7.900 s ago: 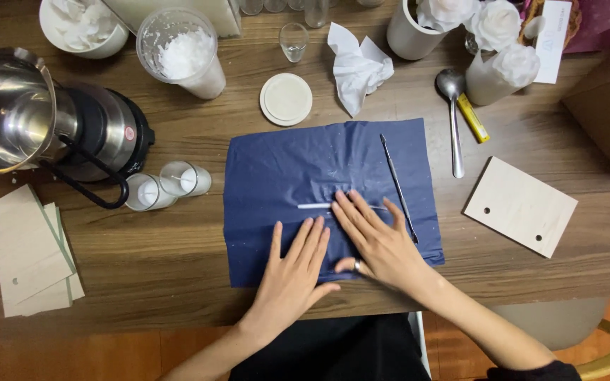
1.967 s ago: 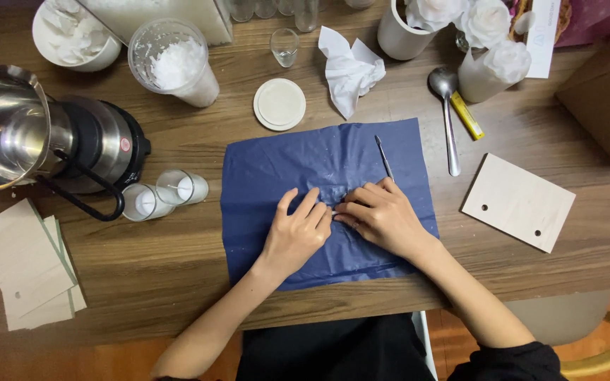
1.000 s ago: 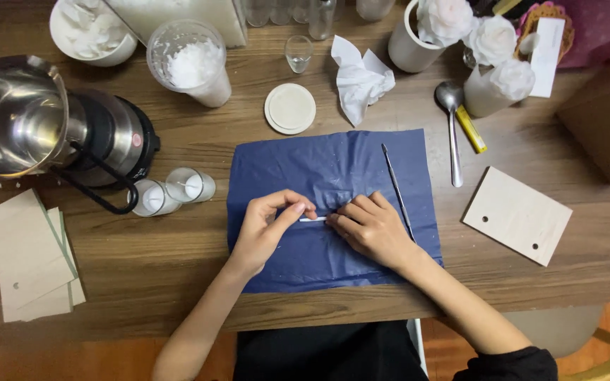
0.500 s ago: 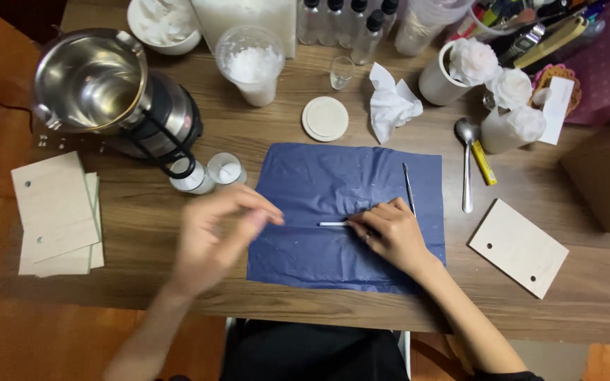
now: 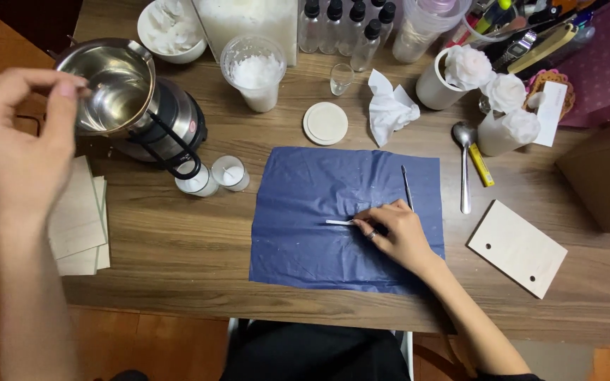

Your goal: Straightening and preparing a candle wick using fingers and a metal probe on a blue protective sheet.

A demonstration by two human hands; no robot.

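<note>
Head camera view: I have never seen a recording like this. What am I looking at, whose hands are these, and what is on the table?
There is no machine here. A person wears a camera on the head, so it looks down at their own two bare hands and a wooden table.

The left hand is raised near a steel pitcher, fingertips pinched; whether its grip holds anything is too small to tell. The right hand rests on a blue sheet, touching a thin white stick.

Around them lie a metal tool, a spoon, two small candle jars, a cup of white flakes and a wooden board.
</note>
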